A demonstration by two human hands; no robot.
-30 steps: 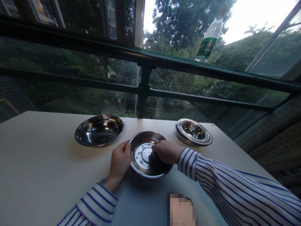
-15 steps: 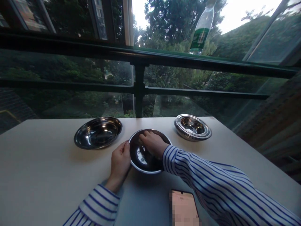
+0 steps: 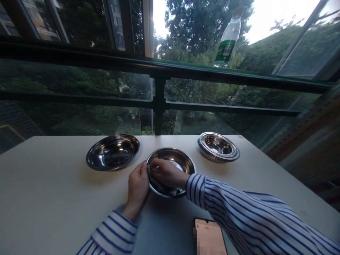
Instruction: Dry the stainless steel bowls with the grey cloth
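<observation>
A shiny metal bowl [image 3: 183,158] stands in front of me at the middle of the table. My left hand [image 3: 138,185] is closed on its left rim, thumb on top. Inside the bowl, my right hand [image 3: 168,173] is bent down with its fingers curled together near the left wall. A small, pale bit of something shows by those fingertips, too little to name. The fingers' undersides are hidden.
A wide metal basin [image 3: 114,153] sits at the back left of the white table [image 3: 53,198]. Nested metal bowls [image 3: 219,147] stand at the back right. A phone [image 3: 211,237] lies near the front edge. A plastic bottle [image 3: 227,44] is on the green railing [image 3: 180,67].
My right hand has moved from the far inner side of the bowl toward its left wall, closer to my left hand. The left hand keeps its hold on the rim.
</observation>
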